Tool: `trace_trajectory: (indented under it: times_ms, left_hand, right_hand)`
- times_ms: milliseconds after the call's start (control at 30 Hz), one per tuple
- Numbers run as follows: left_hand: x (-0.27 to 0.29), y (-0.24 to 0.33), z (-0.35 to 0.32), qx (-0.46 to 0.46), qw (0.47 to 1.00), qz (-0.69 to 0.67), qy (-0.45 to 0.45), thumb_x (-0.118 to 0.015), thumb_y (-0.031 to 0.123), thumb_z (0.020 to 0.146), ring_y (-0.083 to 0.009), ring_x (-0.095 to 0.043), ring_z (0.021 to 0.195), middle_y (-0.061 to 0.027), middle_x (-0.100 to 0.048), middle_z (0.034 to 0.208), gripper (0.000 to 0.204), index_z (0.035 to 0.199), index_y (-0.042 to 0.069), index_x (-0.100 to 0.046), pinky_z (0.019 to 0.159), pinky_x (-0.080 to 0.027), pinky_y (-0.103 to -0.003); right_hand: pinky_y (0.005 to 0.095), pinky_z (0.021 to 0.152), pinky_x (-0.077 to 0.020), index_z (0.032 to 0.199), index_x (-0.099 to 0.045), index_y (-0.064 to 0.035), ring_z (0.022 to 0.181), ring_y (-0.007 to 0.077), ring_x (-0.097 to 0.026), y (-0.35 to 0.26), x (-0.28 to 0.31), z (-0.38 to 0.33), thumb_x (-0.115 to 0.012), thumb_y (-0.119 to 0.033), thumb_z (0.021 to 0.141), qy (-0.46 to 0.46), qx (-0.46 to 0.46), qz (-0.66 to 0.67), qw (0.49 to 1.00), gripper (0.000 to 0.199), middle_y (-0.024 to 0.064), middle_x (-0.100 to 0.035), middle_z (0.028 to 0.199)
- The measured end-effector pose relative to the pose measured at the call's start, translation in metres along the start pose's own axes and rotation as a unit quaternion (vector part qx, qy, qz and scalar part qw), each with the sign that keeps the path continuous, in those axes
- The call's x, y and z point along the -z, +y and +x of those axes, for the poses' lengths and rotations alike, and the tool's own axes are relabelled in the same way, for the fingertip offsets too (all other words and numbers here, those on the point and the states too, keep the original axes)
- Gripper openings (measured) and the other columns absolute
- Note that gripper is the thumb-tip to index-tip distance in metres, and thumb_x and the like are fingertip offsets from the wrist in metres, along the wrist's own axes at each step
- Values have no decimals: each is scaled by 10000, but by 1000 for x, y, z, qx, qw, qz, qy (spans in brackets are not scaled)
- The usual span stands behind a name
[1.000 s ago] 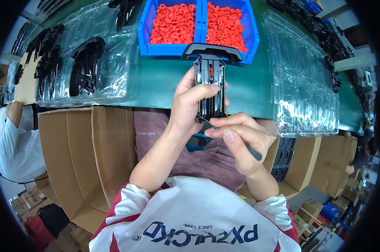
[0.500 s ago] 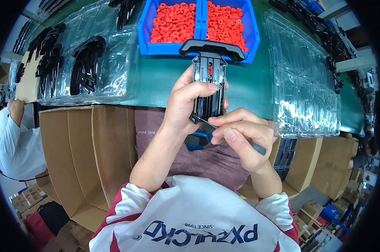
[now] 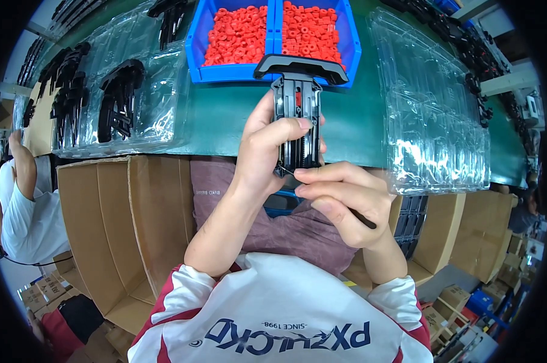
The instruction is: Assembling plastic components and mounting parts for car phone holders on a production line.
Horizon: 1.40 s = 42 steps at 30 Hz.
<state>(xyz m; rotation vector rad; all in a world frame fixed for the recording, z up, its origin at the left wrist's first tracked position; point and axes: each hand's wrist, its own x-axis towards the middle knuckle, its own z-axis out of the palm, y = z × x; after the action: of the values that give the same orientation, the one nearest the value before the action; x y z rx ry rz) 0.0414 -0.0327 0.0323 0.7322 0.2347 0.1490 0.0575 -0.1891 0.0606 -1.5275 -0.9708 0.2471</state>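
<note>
My left hand (image 3: 258,148) is wrapped round a black T-shaped plastic assembly (image 3: 290,100), its thumb lying across the front. The wide curved crosspiece points away from me, and a small red piece (image 3: 298,98) shows in the central channel. In a fingertip pinch, my right hand (image 3: 355,202) holds a slim dark tool (image 3: 363,219) with a thin tip. That tip reaches the near left corner of the assembly; whether it touches is too small to tell. The tool's middle is hidden by my fingers, so its exact kind is unclear.
Just beyond the assembly stands a two-part blue bin (image 3: 225,74) of small red pieces. Clear plastic trays (image 3: 434,145) lie on the right of the green table (image 3: 225,115); black parts (image 3: 121,100) lie on trays at left. Open cardboard boxes (image 3: 98,224) flank my lap. Another person's arm (image 3: 25,172) is far left.
The view has shifted slightly, moving the bin and table leftward. My right fingers are closer to the assembly's near end, and the tool's handle has turned. Both holds remain.
</note>
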Motion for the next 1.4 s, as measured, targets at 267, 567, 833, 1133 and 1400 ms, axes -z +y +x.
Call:
trace_trajectory:
  times_ms: [267, 567, 833, 1133, 1400]
  left_hand:
    - [-14, -11, 2, -39, 995, 88, 11, -568, 14, 792, -237, -639, 675, -170, -635, 971, 450, 1232, -2, -476, 621, -543, -304]
    - [-2, -17, 21, -15, 994, 112, -11, -559, 55, 844, -313, -671, 868, -243, -616, 1050, 438, 1260, -18, -446, 695, -579, -347]
    - [2, -26, 20, -21, 986, 159, -45, -590, 34, 820, -313, -676, 830, -237, -641, 1019, 446, 1241, -17, -452, 751, -565, -368]
    - [11, -34, 19, -54, 971, 228, -53, -620, 29, 791, -309, -676, 811, -230, -646, 1020, 465, 1225, -12, -459, 694, -552, -345]
    - [9, -32, 20, -44, 973, 224, -36, -652, 66, 781, -299, -677, 762, -229, -651, 998, 480, 1216, -12, -466, 684, -552, -337]
  right_hand:
    - [311, 730, -573, 880, -693, 99, 803, 293, -695, -11, 15, -5, -555, 15, 841, 55, -102, 106, 988, 166, 209, -669, 1012]
    - [253, 640, -506, 1164, -572, 65, 745, 234, -661, -8, 166, -47, -405, 22, 828, 287, 1, -56, 956, 377, 201, -667, 943]
    - [343, 862, -459, 1261, -539, -98, 1009, 291, -571, 79, 370, -56, -383, 20, 814, 376, -210, -495, 755, 488, 143, -602, 1089]
    - [410, 829, -507, 1316, -508, -142, 961, 352, -630, 133, 446, -6, -496, -358, 919, 305, -380, -667, 564, 452, 183, -598, 1125]
    - [436, 781, -526, 1319, -512, -164, 919, 360, -659, 149, 462, 0, -489, -595, 891, 222, -460, -694, 508, 607, 195, -601, 1115]
